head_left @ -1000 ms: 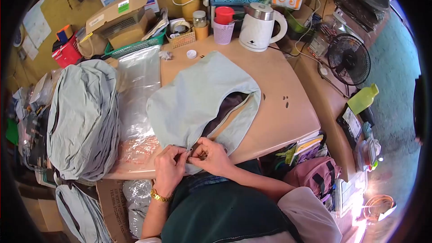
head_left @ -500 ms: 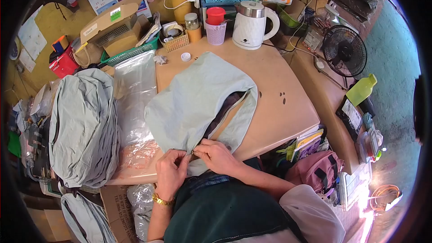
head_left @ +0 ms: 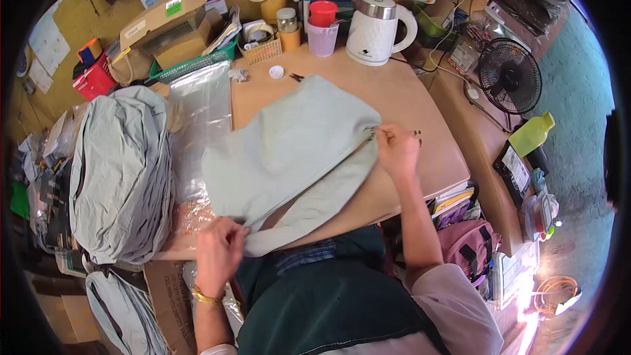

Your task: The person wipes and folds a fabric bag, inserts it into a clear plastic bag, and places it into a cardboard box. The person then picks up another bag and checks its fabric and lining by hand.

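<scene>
A pale grey-green cloth bag (head_left: 289, 131) lies flat on the table in front of me, its long zipped edge slanting from lower left to upper right. The bag's strap (head_left: 309, 213) loops along the side nearest my body. At the upper right end of the zip, the fingers of my right hand (head_left: 399, 154) are pinched on the bag; whether they grip the pull tab or cloth is too small to tell. My left hand (head_left: 220, 253) grips the bag's lower left corner, where strap and zip meet.
Left of the bag lie clear plastic sheets (head_left: 200, 125) and a pile of similar grey bags (head_left: 121, 177). Small snips (head_left: 298, 77) and a white cap (head_left: 276, 71) lie beyond it. A white kettle (head_left: 373, 33) stands at the back, a black fan (head_left: 509, 73) at right.
My right hand has moved from beside my left hand to the bag's upper right end. The gaping zip opening has closed up, and my left hand has shifted down and left.
</scene>
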A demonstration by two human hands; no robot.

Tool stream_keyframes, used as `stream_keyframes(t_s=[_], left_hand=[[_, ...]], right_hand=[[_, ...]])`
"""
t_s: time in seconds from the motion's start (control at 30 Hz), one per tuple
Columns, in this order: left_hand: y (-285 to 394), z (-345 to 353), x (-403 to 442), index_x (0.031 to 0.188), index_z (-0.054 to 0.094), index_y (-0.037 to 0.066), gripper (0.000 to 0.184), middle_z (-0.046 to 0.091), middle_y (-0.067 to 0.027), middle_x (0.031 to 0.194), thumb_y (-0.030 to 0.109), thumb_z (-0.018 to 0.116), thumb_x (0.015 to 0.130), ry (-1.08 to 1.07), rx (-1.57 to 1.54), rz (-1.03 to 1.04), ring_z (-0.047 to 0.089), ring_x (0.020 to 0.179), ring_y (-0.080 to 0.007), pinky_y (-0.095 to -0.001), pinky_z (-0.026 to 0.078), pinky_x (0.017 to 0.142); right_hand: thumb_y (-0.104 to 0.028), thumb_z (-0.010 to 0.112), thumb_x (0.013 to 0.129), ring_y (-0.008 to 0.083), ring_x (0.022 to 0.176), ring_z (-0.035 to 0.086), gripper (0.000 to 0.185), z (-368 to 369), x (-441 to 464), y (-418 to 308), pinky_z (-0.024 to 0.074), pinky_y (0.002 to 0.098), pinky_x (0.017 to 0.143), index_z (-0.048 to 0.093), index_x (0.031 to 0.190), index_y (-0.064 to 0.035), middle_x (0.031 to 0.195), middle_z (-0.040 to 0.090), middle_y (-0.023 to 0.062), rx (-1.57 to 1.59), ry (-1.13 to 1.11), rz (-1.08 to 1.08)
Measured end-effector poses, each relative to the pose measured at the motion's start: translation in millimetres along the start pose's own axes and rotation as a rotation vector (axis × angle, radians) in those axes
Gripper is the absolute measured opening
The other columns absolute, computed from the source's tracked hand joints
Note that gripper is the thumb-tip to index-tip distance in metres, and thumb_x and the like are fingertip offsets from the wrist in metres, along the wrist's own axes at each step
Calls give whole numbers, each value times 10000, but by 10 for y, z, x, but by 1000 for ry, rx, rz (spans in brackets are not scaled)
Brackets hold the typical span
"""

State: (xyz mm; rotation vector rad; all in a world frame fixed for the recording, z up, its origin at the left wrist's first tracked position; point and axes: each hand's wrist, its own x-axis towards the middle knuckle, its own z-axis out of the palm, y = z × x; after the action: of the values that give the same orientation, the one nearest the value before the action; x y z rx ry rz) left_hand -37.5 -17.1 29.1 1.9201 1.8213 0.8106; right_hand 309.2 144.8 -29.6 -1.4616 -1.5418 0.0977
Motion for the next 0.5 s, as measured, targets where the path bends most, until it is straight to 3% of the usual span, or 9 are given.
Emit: stream_keyframes(t_s=[0.13,0.2,0.27,0.33,0.4,0.5], left_hand=[[-268,-113,97,845,614,19,126,613,-168,811,-3,684,743,139,305,19,597,730,-366,-429,481,670],[-253,-117,145,927,618,44,215,604,-156,904,1,697,732,158,482,35,585,819,-366,-433,471,742],[-71,23,181,978,620,61,276,594,-141,945,10,707,721,271,289,145,573,869,-360,-433,461,783],[56,386,249,1008,616,64,308,596,-131,928,60,725,720,160,127,319,586,852,-335,-407,471,758],[331,812,442,1018,625,65,318,605,-104,939,113,744,727,156,90,428,580,905,-300,-402,456,804],[402,1314,787,999,614,61,268,601,-65,942,133,719,764,119,125,488,559,939,-267,-407,425,823]], right_hand=[[-126,738,796,221,637,651,131,-290,-87,-100,511,334,583,642,831,-44,801,673,128,-91,-305,71],[-77,728,811,87,656,570,173,-341,-130,133,477,246,603,616,925,-10,738,628,71,324,-278,160],[-96,734,808,103,677,578,242,-361,-215,410,482,251,625,595,988,-13,767,635,78,257,-412,243],[-116,741,806,118,697,586,311,-341,-321,415,486,256,646,575,1050,-16,796,642,85,185,-548,320],[-224,765,793,237,760,658,481,-180,-496,-20,520,339,684,514,1135,3,842,667,169,93,-666,280],[-110,732,790,255,772,662,467,-16,-656,-412,521,337,710,478,1160,19,857,667,181,-138,-531,149]])
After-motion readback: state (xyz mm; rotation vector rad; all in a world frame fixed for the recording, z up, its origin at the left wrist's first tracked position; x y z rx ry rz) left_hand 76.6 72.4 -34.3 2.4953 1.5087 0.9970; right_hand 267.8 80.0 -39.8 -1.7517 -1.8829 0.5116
